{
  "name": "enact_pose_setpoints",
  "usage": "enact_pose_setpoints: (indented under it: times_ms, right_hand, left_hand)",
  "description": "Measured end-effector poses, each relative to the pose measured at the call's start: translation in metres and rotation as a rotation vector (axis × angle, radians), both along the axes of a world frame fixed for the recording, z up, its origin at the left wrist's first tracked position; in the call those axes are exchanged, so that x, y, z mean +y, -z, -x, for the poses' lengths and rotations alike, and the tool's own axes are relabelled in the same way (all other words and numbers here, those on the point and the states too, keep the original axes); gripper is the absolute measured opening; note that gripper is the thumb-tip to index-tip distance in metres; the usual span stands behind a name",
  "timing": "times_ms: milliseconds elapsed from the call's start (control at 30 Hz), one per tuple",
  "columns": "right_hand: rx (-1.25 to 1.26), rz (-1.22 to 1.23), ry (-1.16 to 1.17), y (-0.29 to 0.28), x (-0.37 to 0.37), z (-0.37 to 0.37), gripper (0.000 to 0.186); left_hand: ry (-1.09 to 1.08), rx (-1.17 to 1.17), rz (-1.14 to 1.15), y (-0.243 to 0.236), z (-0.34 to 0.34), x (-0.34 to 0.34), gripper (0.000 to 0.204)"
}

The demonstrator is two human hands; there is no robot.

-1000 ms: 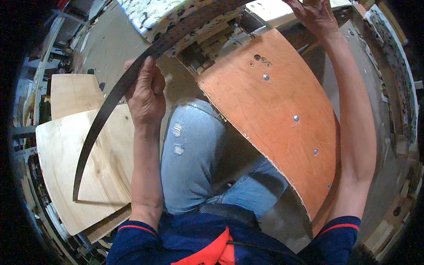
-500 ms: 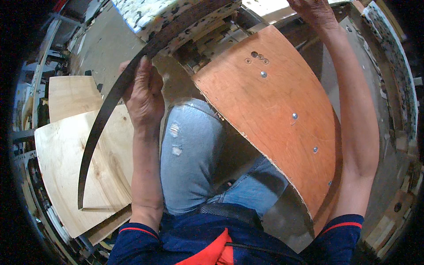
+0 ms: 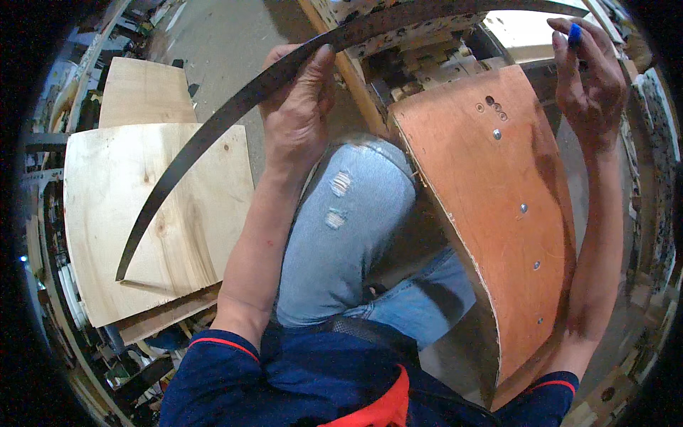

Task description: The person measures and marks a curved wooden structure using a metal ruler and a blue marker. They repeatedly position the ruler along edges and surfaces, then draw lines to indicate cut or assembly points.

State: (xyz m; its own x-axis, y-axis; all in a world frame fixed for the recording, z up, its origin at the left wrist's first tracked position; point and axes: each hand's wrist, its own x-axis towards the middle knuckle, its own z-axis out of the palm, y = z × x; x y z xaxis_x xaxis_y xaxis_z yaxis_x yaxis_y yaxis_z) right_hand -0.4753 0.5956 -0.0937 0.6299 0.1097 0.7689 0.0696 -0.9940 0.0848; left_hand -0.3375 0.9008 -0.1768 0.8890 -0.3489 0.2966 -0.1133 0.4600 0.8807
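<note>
A long, dark, flat strip [image 3: 206, 132], curved in this view, crosses from the plywood at left to the top right. My left hand [image 3: 299, 107] is closed around it near its middle, thumb on the near face. At the upper right my right hand [image 3: 590, 85] is raised just below the strip's far end, fingers bent around a small blue thing [image 3: 575, 35], perhaps a marker; its kind is not clear. Between my forearms stands an orange-brown wooden panel [image 3: 484, 185] with several bolt heads and holes. The strip's lower end hangs over a pale plywood sheet [image 3: 156, 213].
A second, smaller plywood piece [image 3: 146, 92] lies beyond the first. Behind the orange-brown panel is a machine part [image 3: 441, 67] with a speckled surface around it. My jeans-clad knee [image 3: 356, 192] is between the plywood and the panel. Shelving and clutter line the left edge.
The view has shifted, and the panel and plywood sit differently in it. My right hand has come down from the top edge, showing the blue thing. The strip's far end has come into view.
</note>
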Motion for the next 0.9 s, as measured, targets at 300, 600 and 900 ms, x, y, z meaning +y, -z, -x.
enact_pose_setpoints:
  times_ms: [300, 600, 900]
  right_hand:
    - [0.083, -0.46, -0.244, 0.017, 0.053, 0.014, 0.016]
    - [0.044, -0.54, -0.268, 0.026, 0.07, 0.013, 0.013]
    - [0.172, -0.645, -0.183, 0.014, 0.088, 0.021, 0.02]
  left_hand:
    - [-0.034, 0.038, -0.022, -0.012, 0.009, -0.006, 0.018]
    - [-0.053, 0.045, -0.021, -0.013, 0.011, -0.005, 0.014]
    - [0.02, 0.027, -0.047, -0.001, 0.001, 0.004, 0.012]
